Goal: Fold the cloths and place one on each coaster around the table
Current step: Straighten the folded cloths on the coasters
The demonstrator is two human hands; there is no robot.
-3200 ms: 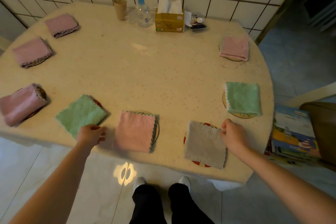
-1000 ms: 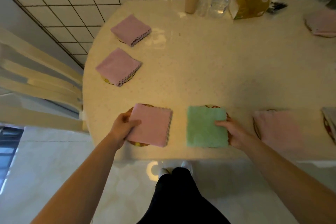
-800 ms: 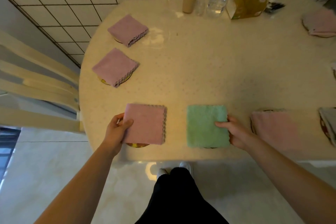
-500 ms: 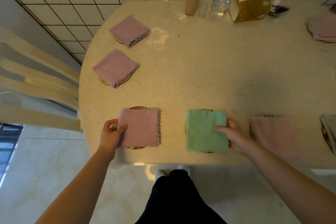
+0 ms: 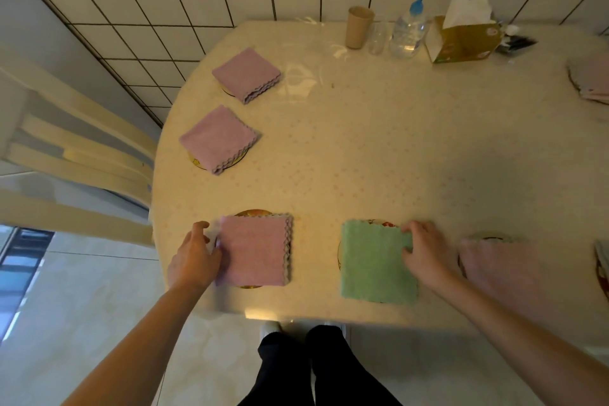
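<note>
A folded pink cloth (image 5: 255,250) lies square on a round coaster (image 5: 252,212) near the table's front edge. My left hand (image 5: 192,260) rests against its left edge, thumb lifted off and spread. To the right, a folded green cloth (image 5: 375,264) covers another coaster (image 5: 384,223). My right hand (image 5: 428,254) pinches the green cloth's upper right edge. Two folded lilac cloths (image 5: 247,74) (image 5: 217,138) sit on coasters at the far left. Another pink cloth (image 5: 501,260) lies on a coaster further right.
The cream round table (image 5: 379,148) stands against a tiled wall. At the back stand a paper cup (image 5: 359,26), a pump bottle (image 5: 408,33) and a tissue box (image 5: 464,43). A pale chair (image 5: 75,148) is at the left. A further cloth (image 5: 593,79) lies at far right.
Both cloths were turned square to the table edge on their coasters. My left thumb has come off the pink cloth; my right hand stays on the green cloth's right edge.
</note>
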